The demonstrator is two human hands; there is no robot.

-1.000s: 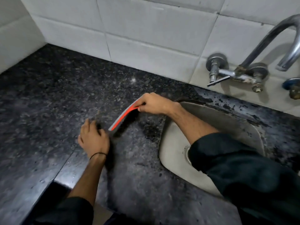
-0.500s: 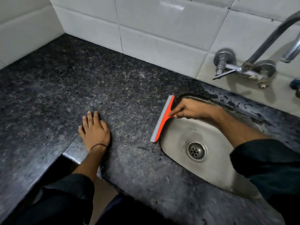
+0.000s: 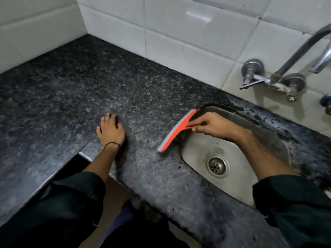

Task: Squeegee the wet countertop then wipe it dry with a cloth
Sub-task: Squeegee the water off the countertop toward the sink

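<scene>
A dark speckled granite countertop (image 3: 75, 97) fills the middle of the view. My right hand (image 3: 213, 125) grips the short handle of an orange squeegee (image 3: 176, 130) with a grey rubber blade. The blade lies along the left rim of the steel sink (image 3: 238, 187), its edge on the counter. My left hand (image 3: 111, 130) rests flat on the counter to the left, fingers spread, holding nothing. A black band circles that wrist. No cloth is in view.
A metal tap (image 3: 279, 74) with its valves is fixed to the white tiled wall (image 3: 188, 38) behind the sink. Dark wet patches mark the counter behind and right of the sink. The counter's front edge steps inward near my left wrist.
My right hand has dragged the squeegee rightwards across the counter from beside my left hand to the sink's left rim. My left hand has stayed flat in place.
</scene>
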